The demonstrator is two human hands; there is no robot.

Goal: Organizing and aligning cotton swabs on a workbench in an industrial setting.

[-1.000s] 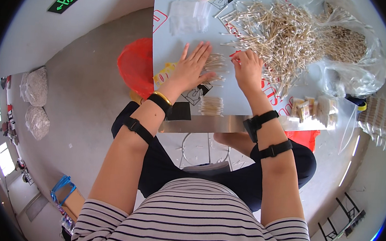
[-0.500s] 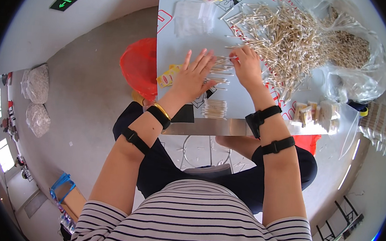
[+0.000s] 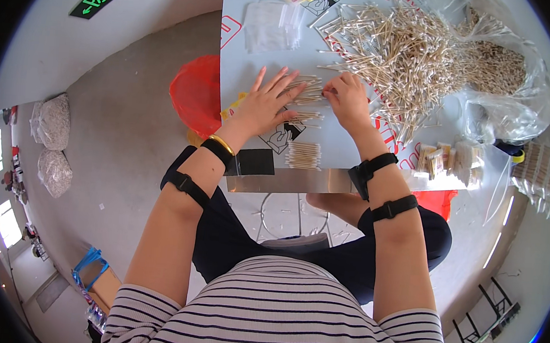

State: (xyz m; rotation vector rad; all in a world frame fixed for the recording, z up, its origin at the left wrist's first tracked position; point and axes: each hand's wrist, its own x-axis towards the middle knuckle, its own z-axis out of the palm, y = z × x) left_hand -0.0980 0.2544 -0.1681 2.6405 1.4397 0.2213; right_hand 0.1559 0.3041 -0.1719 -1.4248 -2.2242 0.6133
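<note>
Between my two hands lies a loose row of cotton swabs (image 3: 307, 91) on the grey tabletop. My left hand (image 3: 263, 106) is flat with fingers spread, its fingertips at the left ends of these swabs. My right hand (image 3: 350, 101) is curled at their right ends, thumb and forefinger pinched together; whatever is in the pinch is too small to make out. Closer to the table's front edge sits a neat, aligned batch of swabs (image 3: 303, 155). A yellow printed slip (image 3: 231, 108) is partly covered by my left wrist.
A large heap of loose swabs (image 3: 398, 52) spreads right of centre, beside an open clear bag of swabs (image 3: 496, 69). Clear small bags (image 3: 273, 28) lie at the back left. Packed swab bundles (image 3: 451, 161) stand front right. A red bag (image 3: 196, 93) hangs at the left edge.
My left hand has shifted slightly left, uncovering more of the loose row. My right fingers have drawn closer together and moved slightly left and nearer at the swab ends.
</note>
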